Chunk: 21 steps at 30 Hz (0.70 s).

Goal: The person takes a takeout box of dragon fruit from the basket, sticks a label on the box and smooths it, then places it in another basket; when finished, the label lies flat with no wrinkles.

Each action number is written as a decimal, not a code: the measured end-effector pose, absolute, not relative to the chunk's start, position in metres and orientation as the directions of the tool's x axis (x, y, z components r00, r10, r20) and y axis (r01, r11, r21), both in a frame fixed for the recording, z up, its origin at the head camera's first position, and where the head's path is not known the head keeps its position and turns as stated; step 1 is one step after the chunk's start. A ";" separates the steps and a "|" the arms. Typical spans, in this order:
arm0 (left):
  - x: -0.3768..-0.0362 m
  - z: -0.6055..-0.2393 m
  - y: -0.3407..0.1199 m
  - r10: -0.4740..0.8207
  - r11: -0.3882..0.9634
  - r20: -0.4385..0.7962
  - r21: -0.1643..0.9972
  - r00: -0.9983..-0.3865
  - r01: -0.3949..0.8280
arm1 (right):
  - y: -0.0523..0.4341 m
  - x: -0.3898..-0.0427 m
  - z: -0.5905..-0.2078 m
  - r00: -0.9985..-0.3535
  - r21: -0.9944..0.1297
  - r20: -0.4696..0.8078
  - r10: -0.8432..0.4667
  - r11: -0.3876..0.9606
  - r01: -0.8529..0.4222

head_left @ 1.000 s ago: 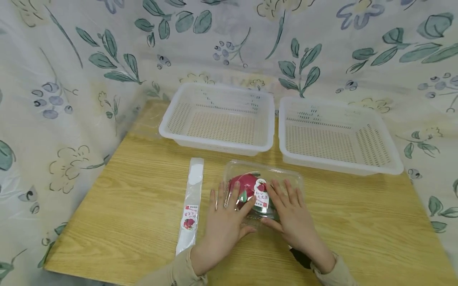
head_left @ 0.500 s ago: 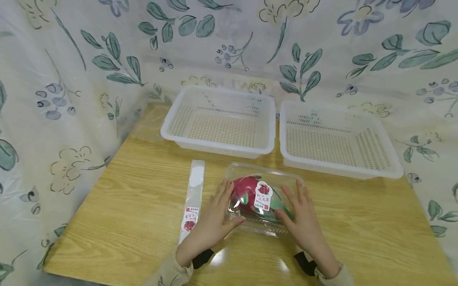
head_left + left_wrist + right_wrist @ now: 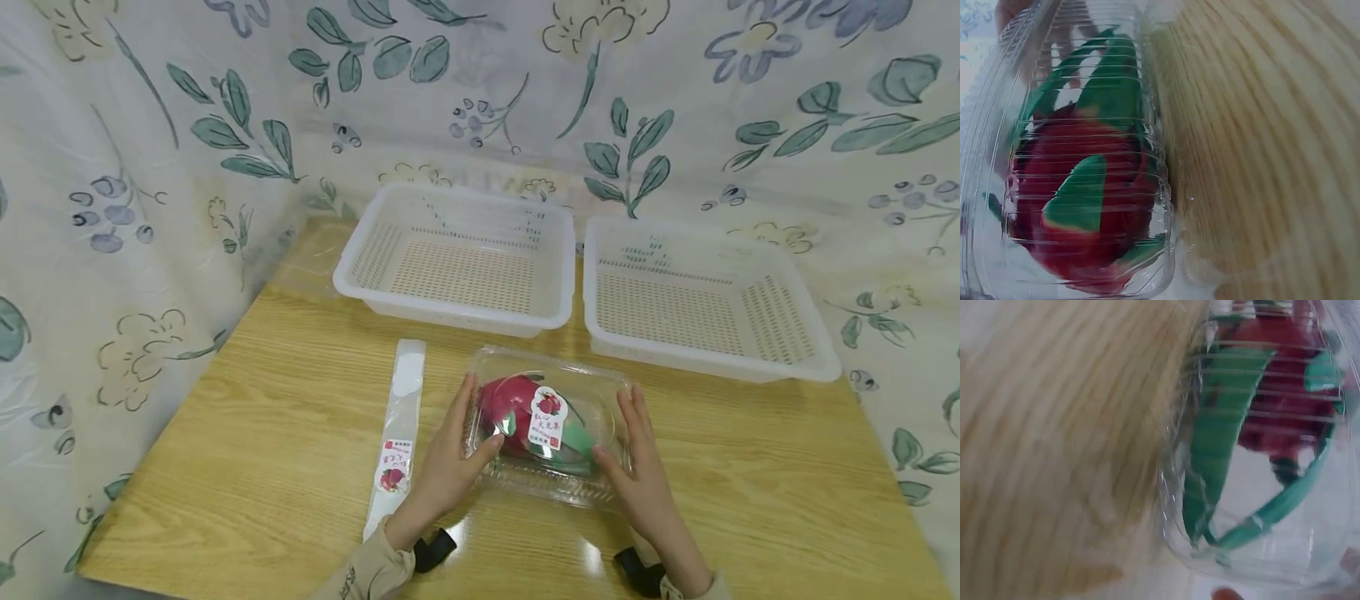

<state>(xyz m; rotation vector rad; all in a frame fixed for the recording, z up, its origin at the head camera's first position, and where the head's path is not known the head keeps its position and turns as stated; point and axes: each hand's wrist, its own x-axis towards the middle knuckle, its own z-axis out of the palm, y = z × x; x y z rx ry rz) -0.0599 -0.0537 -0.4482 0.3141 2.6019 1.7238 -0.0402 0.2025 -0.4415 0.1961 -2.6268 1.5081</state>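
A clear plastic clamshell box (image 3: 592, 392) lies on the wooden table (image 3: 262, 417) with a red dragon fruit (image 3: 513, 400) with green scales inside and a white label (image 3: 546, 414) on its lid. My left hand (image 3: 459, 437) lies along the box's left end with straight fingers, the thumb resting on the lid. My right hand (image 3: 639, 454) lies along the right end the same way. The left wrist view shows the box (image 3: 1154, 206) and the fruit (image 3: 1085, 187) close up. In the right wrist view the box (image 3: 1260, 550) is blurred.
Two empty white perforated baskets stand side by side at the back, the left basket (image 3: 450, 310) and the right basket (image 3: 705, 360). A long clear plastic sleeve (image 3: 401, 417) with a fruit sticker lies left of the box. Floral cloth surrounds the table.
Both hands slid off the top of the lid outward to the box's two ends. The box shifted a little.
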 end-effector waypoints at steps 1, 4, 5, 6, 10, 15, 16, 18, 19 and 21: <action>-0.060 -0.449 -0.054 0.165 0.377 0.111 0.911 -0.980 0.167 | 0.202 -0.040 -0.443 -0.985 -0.861 0.162 -0.052 0.481 -0.166; -0.060 -0.450 -0.054 0.161 0.374 0.118 0.912 -0.980 0.171 | 0.202 -0.039 -0.446 -0.985 -0.884 0.169 -0.021 0.439 -0.161; -0.061 -0.450 -0.054 0.164 0.366 0.119 0.915 -0.979 0.173 | 0.202 -0.039 -0.447 -0.987 -0.894 0.161 -0.014 0.421 -0.152; -0.061 -0.450 -0.055 0.167 0.357 0.119 0.918 -0.979 0.173 | 0.203 -0.038 -0.447 -0.989 -0.902 0.150 -0.008 0.409 -0.140; -0.063 -0.451 -0.057 0.187 0.275 0.116 0.947 -0.975 0.166 | 0.205 -0.036 -0.448 -0.996 -0.932 0.089 0.002 0.354 -0.082; -0.065 -0.454 -0.059 0.188 0.184 0.100 0.974 -0.977 0.135 | 0.208 -0.034 -0.448 -0.999 -0.949 0.040 -0.009 0.314 -0.041; -0.065 -0.455 -0.059 0.189 0.169 0.098 0.977 -0.977 0.131 | 0.208 -0.033 -0.449 -0.999 -0.951 0.032 -0.010 0.308 -0.034; -0.066 -0.458 -0.059 0.191 0.138 0.095 0.983 -0.977 0.123 | 0.209 -0.032 -0.450 -1.000 -0.954 0.021 -0.003 0.298 -0.021; -0.066 -0.459 -0.059 0.192 0.126 0.094 0.985 -0.977 0.120 | 0.209 -0.031 -0.450 -1.000 -0.958 0.013 0.001 0.285 -0.012; -0.066 -0.460 -0.059 0.195 0.113 0.099 0.986 -0.976 0.123 | 0.208 -0.030 -0.451 -1.000 -0.967 0.003 0.014 0.255 0.001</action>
